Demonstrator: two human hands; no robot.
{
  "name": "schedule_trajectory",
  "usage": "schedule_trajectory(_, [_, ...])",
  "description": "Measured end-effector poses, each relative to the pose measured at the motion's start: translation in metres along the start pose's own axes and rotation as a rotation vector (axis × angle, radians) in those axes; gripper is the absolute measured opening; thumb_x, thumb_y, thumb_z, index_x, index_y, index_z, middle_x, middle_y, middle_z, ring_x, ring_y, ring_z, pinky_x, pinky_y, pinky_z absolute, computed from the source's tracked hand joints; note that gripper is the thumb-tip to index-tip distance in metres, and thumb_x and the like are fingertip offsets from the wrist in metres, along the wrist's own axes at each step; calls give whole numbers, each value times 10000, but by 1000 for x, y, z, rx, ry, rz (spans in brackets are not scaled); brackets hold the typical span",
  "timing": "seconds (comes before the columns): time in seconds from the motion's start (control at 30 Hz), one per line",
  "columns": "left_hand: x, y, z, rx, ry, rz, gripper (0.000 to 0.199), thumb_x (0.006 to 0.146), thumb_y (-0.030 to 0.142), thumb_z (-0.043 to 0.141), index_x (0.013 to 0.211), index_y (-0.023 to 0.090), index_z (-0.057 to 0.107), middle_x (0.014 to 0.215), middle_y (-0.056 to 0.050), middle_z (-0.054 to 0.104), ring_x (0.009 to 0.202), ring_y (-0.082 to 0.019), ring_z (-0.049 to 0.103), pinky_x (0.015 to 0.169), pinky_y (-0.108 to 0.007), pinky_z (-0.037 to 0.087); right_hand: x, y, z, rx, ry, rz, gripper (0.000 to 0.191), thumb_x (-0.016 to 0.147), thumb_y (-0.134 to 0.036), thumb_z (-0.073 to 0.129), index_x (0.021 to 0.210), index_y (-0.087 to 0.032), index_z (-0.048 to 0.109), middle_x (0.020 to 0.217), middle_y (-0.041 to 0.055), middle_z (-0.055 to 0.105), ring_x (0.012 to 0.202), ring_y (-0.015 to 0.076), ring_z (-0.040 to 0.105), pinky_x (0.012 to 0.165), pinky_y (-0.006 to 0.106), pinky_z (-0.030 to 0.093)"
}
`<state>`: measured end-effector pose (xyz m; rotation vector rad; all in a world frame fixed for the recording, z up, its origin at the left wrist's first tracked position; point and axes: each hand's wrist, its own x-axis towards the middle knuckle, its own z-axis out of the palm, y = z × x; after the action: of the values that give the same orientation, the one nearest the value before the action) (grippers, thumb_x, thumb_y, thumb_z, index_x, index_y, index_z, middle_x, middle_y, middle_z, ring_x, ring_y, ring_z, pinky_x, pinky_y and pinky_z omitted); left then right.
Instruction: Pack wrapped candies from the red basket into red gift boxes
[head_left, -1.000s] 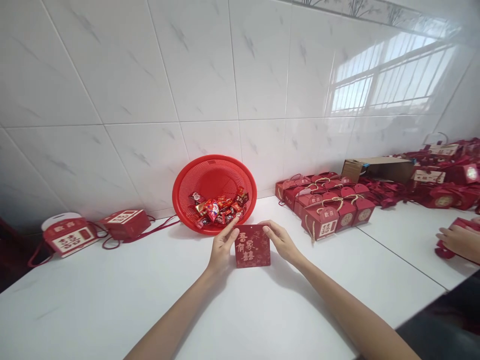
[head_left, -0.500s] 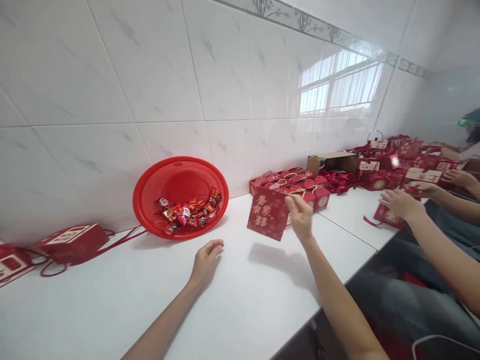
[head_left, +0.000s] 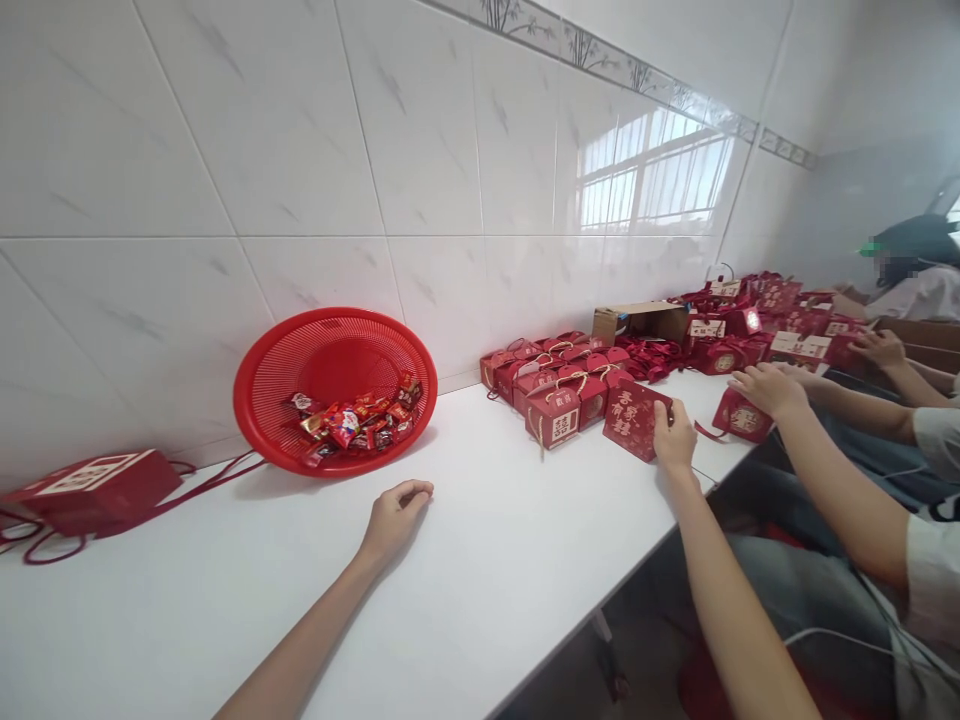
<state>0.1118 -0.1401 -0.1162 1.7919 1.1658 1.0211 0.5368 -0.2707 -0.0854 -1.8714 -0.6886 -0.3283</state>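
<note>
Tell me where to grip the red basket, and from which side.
Probably two-handed from the front, taking the red basket by its rim at left and right: the opening faces forward, the back edge sits close to the tiled wall, and candies pool low in front. The right hand currently holds a red card.

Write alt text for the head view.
The right hand holds a red printed card beside rows of red boxes on a white table. The left hand, curled, is near a tilted red basket of wrapped candies; at right, a co-worker's hand touches a red box.
</note>
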Motion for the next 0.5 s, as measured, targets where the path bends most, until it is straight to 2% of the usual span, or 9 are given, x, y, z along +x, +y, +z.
schedule_trajectory(0.13, [0, -2, 1, 30, -4, 25, 257, 646, 411, 590, 730, 213, 729, 843, -49, 777, 857, -266, 696, 873, -390, 531, 11, -3, 24, 22, 24, 29, 408, 882, -485, 380, 993, -173, 620, 872, 129, 673, 753, 250, 549, 690, 324, 376])
schedule_trajectory(0.27, [-1, -4, 3, 50, 7, 65, 234, 670, 381, 580, 732, 208, 725, 833, -46, 771, 848, -252, 698, 860, -376, 536, 10, -6, 36, 65, 47, 53, 468, 878, -511, 398, 1100, -151, 599, 944, 150, 670, 832, 289, 591, 731, 374, 419])
schedule_trajectory(0.37, [-3, -5, 5, 63, 12, 93, 202, 690, 324, 557, 716, 200, 714, 828, -50, 768, 835, -238, 696, 840, -362, 539, 2, -3, 38, 125, 82, 60, 618, 790, -565, 530, 1221, -123, 542, 1131, 205, 636, 995, 351, 586, 836, 471, 446])
schedule_trajectory(0.43, [-3, -5, 6, 79, 5, 101, 196, 702, 270, 532, 711, 192, 712, 826, -51, 766, 824, -222, 695, 835, -349, 538, -2, -1, 36, 133, 168, 63, 757, 707, -578, 628, 1273, -91, 499, 1238, 267, 576, 1114, 426, 539, 908, 573, 420])
schedule_trajectory(0.5, [-3, -5, 8, 106, -5, 110, 203, 717, 218, 513, 723, 183, 714, 838, -52, 766, 826, -208, 695, 830, -333, 536, -5, -2, 35, 147, 271, -14, 744, 718, -541, 642, 1282, -85, 477, 1295, 297, 527, 1233, 469, 459, 964, 651, 370])
